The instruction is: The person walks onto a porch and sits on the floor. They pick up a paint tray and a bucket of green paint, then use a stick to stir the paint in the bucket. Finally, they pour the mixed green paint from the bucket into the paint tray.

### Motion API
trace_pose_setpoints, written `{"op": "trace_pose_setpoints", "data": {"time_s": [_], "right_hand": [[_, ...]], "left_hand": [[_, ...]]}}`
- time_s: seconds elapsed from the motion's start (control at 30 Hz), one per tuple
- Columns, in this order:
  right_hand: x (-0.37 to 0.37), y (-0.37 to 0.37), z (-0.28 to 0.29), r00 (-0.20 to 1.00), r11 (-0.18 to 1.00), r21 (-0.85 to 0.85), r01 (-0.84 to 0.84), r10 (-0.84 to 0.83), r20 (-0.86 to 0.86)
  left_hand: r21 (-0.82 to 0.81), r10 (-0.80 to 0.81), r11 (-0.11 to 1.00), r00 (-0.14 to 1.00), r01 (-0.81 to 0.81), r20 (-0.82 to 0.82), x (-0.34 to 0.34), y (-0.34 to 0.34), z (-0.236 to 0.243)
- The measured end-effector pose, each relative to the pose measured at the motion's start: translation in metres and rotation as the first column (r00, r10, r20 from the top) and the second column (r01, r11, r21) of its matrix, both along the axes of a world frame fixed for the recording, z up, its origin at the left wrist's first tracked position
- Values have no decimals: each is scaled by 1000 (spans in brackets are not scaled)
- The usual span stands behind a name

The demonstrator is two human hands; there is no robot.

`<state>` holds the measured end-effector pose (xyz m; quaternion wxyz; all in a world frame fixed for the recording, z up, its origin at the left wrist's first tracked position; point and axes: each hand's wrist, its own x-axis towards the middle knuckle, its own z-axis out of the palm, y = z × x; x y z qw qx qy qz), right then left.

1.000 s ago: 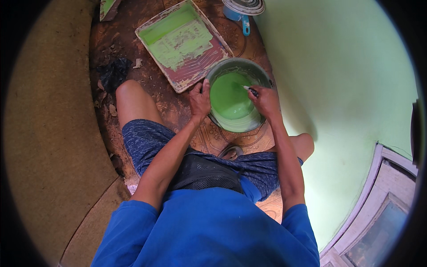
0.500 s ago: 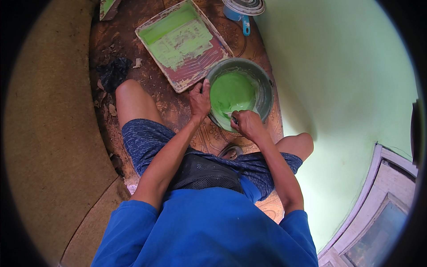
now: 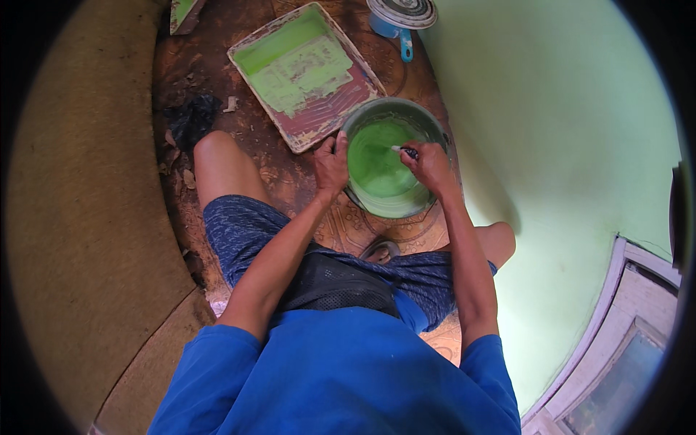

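A grey bucket (image 3: 428,122) stands on the floor between my knees, with green paint (image 3: 373,177) swirled inside it. My left hand (image 3: 332,164) grips the left rim, its thumb up along the edge. Over the right side of the paint, my right hand (image 3: 433,168) is closed on a stirring tool (image 3: 409,152) with a dark handle. The tool's pale part points left, toward the middle of the bucket; how much of it is under the paint I cannot tell.
Touching the bucket's far left side is a paint tray (image 3: 322,119) coated with green. A blue pot (image 3: 386,29) with a round lidlike top stands farther off by the pale green wall (image 3: 536,87). Black plastic (image 3: 192,119) and debris lie at left, beside a brown surface (image 3: 80,196).
My right hand has swept with the stirring tool from the bucket's near edge up to its right side. My left hand keeps hold of the rim. The view has shifted slightly.
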<state>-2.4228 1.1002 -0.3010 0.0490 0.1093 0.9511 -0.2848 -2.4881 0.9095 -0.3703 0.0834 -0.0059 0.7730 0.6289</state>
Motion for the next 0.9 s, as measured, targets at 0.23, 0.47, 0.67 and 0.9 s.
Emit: {"op": "trace_pose_setpoints", "data": {"time_s": [0.23,0.47,0.67,0.9], "right_hand": [[9,16,-10,999,993,119,10,-4,-50],[42,-2,-2,997,980,201,4,-19,74],[55,-44,-4,991,994,77,-84,75,112],[22,-59,2,998,999,-7,-44,44,34]], "left_hand": [[46,-1,999,1000,0,15,1,1,0],[3,2,1000,1000,-2,29,1,1,7],[0,8,1000,1000,-8,23,1,1,5],[1,5,1000,1000,-5,16,0,1,-1]]}}
